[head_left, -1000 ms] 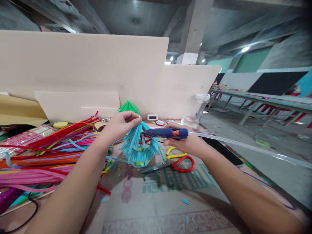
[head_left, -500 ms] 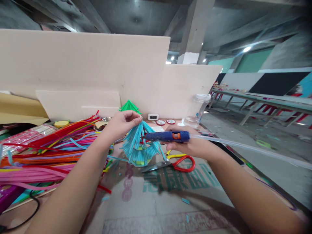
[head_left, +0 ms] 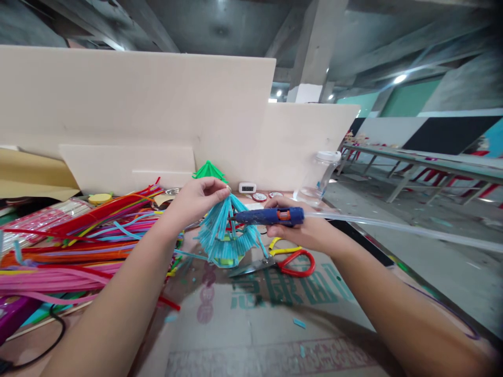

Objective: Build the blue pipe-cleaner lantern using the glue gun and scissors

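A tiered, roof-like model of light-blue strips [head_left: 226,241] stands on the cardboard in front of me. My left hand [head_left: 202,196] pinches its peak between thumb and fingertips. In my right hand [head_left: 294,222] is a dark blue glue gun [head_left: 271,216], with a long clear glue stick [head_left: 377,225] trailing from its back end to the right. The gun's nozzle points left at the strips on the model's right side; whether it touches them I cannot tell. Scissors [head_left: 296,263] with red and yellow handles lie below the gun, their blades close to the model's base.
Bundles of coloured fuzzy strips [head_left: 78,262] cover the left side. Behind the model are a green roof-shaped piece [head_left: 209,170], a small digital clock [head_left: 247,187] and a clear jug [head_left: 314,178]. A pale board [head_left: 137,104] rises at the back. Blue scraps [head_left: 299,323] dot the cardboard [head_left: 236,335].
My right hand and the glue gun have shifted very slightly, the gun's back end a little higher. My left hand keeps its pinch on the model's peak.
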Demonstrator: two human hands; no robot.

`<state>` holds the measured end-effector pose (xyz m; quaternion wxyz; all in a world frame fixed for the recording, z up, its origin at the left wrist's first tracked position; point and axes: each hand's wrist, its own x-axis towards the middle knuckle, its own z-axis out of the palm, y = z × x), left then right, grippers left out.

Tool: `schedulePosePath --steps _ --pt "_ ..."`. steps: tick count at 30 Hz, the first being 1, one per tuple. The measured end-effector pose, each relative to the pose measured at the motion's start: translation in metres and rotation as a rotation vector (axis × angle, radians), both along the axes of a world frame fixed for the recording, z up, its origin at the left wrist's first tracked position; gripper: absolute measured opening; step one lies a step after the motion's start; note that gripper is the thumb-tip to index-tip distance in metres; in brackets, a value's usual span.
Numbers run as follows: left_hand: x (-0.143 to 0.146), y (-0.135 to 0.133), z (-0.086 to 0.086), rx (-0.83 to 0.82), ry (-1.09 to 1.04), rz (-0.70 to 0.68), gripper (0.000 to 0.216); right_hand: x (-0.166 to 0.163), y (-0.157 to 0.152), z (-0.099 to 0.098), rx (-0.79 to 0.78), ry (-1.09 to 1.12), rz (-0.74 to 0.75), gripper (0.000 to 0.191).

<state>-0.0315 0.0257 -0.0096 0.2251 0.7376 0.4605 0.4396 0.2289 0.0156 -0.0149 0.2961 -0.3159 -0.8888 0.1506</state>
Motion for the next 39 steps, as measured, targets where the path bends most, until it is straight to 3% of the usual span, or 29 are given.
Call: schedulePosePath --steps 10,20,39 --pt "-0.0018 0.0025 -0.002 -0.002 -0.015 -0.016 0.041 -0.0056 -0.0046 0.0023 -0.067 -0.007 0.025 0.043" --pt "0.0011 -0.003 0.0025 -0.02 -0.014 0.011 0.043 -0.002 -0.0016 -0.0054 -0.059 -0.055 0.031 0.041" --pt "-0.0007 -0.0002 0.0003 -0.011 -0.004 0.007 0.042 -0.0084 -0.0047 -0.0029 -0.013 -0.1 0.044 0.047"
